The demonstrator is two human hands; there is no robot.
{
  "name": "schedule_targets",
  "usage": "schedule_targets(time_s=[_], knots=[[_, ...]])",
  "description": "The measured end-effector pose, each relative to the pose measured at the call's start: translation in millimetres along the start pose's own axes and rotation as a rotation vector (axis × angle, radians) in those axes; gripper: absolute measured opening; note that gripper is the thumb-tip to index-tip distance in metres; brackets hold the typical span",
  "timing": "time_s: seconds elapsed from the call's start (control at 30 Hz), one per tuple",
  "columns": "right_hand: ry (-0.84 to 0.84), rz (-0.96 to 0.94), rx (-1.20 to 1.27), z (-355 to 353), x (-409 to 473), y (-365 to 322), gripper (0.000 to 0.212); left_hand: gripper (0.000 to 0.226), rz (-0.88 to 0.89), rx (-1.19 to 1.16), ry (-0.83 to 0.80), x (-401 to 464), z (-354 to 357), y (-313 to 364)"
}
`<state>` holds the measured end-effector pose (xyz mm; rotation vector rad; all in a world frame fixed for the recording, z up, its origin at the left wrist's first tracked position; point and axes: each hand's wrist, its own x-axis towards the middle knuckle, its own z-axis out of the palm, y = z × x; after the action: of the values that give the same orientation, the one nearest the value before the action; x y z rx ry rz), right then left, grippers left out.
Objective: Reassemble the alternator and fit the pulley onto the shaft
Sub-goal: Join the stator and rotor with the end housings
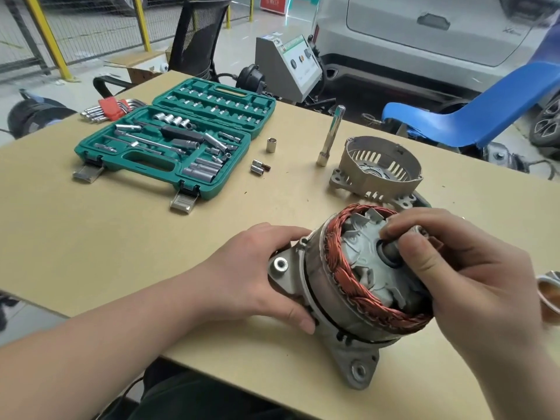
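Copper-wound alternator (357,286) near table (151,237) edge, left hand (257,277) gripping housing; right hand (472,277) pinching shaft (394,253)

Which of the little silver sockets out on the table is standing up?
The lone socket nearest the green tool case stands upright. The other two sockets lie on their sides together, closer to the person.

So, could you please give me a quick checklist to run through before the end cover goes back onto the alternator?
1. Housing steadied: ok, left hand grips the alternator body.
2. Rotor shaft held: ok, right hand pinches the shaft.
3. Rotor fully seated inside the copper windings: cannot tell.
4. End cover within reach: ok, on the table behind.
5. A hand free to lift the cover: not ok, both busy.
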<state>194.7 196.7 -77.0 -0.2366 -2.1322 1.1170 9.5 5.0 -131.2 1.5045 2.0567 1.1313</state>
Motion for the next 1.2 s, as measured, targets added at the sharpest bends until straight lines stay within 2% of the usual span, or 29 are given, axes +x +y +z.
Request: schedule_targets(time_s=[0.13, 0.23, 0.33, 0.4, 0.5, 0.57, 0.73, 0.87, 0.97, 1.2], knots=[[-0.001, -0.071, -0.101, -1.1, -4.0, 1.8, 0.017, 0.103, 0.027, 0.008, -0.059, 4.2, -2.3, 2.1], [-0.015, -0.032, -0.12, -6.0, -19.8, 5.9, 0.041, 0.103, 0.083, 0.014, -0.054, 5.3, -0.6, 3.4], [0.012, 0.092, 0.017, -8.6, -42.4, 10.4, 0.068, 0.104, 0.098, 0.011, -0.048, 6.1, 0.7, -0.4], [0.103, 0.186, 0.132, -5.3, -57.9, 13.2, 0.075, 0.107, 0.085, 0.001, -0.056, 5.7, 0.9, -4.0], [0.193, 0.444, 0.319, 4.5, -76.4, 21.0, 0.082, 0.111, 0.054, 0.009, -0.06, 6.0, 0.8, -6.4], [0.162, 0.528, 0.347, 10.7, -80.4, 24.3, 0.079, 0.11, 0.045, 0.017, -0.078, 8.3, -0.1, -6.8], [0.178, 0.539, 0.428, 31.2, -75.5, 17.6, 0.069, 0.119, 0.13, -0.129, -0.177, 13.2, 1.5, -4.6], [0.352, 0.573, 0.436, 50.0, -68.5, 8.0, 0.069, 0.119, 0.153, -0.155, -0.139, 14.9, 4.4, -8.2], [0.447, 0.557, 0.458, 56.6, -63.1, 1.9, 0.057, 0.119, 0.17, -0.155, -0.129, 14.3, 2.8, -12.0], [0.417, 0.625, 0.573, 55.0, -41.4, 3.6, 0.038, 0.11, 0.143, -0.211, -0.071, 12.6, -1.5, -16.4]])
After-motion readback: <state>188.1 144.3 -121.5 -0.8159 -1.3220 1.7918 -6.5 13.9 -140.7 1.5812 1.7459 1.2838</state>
